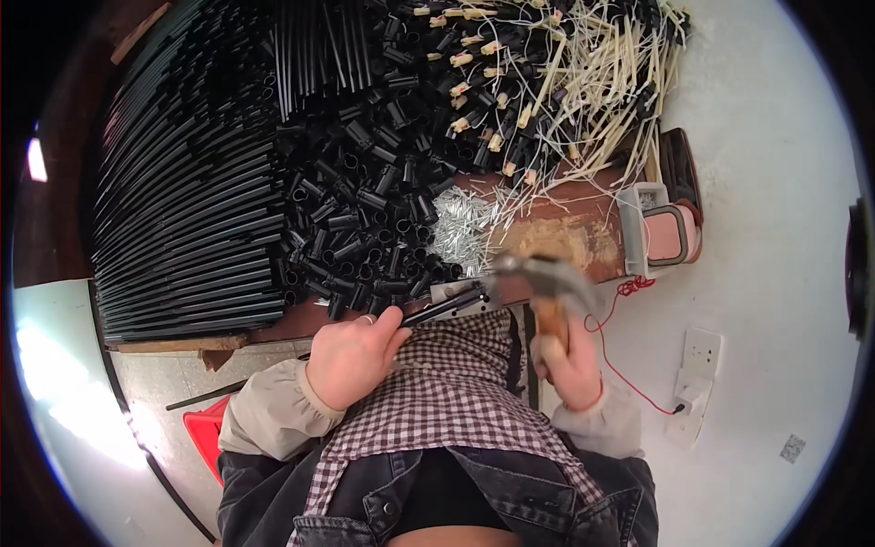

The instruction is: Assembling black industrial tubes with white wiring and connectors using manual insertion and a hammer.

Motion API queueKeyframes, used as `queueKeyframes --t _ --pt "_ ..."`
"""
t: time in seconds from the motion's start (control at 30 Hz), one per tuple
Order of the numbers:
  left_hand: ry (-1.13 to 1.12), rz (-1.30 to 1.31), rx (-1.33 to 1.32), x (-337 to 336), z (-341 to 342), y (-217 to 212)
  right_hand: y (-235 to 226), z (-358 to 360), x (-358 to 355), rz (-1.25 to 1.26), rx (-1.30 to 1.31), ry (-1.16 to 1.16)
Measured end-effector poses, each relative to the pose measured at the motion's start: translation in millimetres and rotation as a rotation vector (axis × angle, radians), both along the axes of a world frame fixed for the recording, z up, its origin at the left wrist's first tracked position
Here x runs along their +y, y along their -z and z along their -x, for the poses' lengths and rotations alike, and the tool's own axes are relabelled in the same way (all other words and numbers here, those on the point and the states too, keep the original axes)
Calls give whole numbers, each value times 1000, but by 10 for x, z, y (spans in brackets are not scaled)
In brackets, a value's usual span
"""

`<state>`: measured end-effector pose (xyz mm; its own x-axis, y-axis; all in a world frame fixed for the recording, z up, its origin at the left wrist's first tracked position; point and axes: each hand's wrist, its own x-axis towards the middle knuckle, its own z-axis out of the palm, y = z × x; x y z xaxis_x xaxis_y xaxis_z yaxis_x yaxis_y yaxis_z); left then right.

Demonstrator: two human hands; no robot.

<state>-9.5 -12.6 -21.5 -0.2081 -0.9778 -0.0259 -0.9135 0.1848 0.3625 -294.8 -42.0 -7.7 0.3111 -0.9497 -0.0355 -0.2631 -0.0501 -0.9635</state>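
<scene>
My left hand (351, 358) is closed round a thin black tube (437, 310), which points right along the table's near edge. Its far end lies by a grey metal block (453, 291), under the hammer's head. In my right hand (571, 366) is a claw hammer (550, 314), gripped by its wooden handle and blurred by motion. The hammer head is just above and right of the tube's end; whether they touch I cannot tell. Small silvery pins (463, 230) lie heaped beyond the block. Short black plastic fittings (355, 219) are piled beyond my left hand.
Long black tubes (191, 219) are stacked at the left. Cream wires with connectors (602, 100) lie tangled at the far right. A white tray (632, 232) stands at the table's right end. A red cord (629, 369) runs to a wall socket (700, 357).
</scene>
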Motion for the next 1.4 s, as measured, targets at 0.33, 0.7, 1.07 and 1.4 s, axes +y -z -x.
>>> queueKeyframes --t 0.33,0.7,1.07,1.4 --pt "70 40 -43 -102 -24 -44 -460 105 -47 -511 132 10" --pt "-141 -917 1313 -156 86 -354 -83 -239 -403 236 211 -443" --pt "-495 -482 1143 923 -369 152 -168 -343 -2721 648 995 26" --pt "-449 144 662 -1528 -773 -842 -419 -551 -1419 1093 206 127"
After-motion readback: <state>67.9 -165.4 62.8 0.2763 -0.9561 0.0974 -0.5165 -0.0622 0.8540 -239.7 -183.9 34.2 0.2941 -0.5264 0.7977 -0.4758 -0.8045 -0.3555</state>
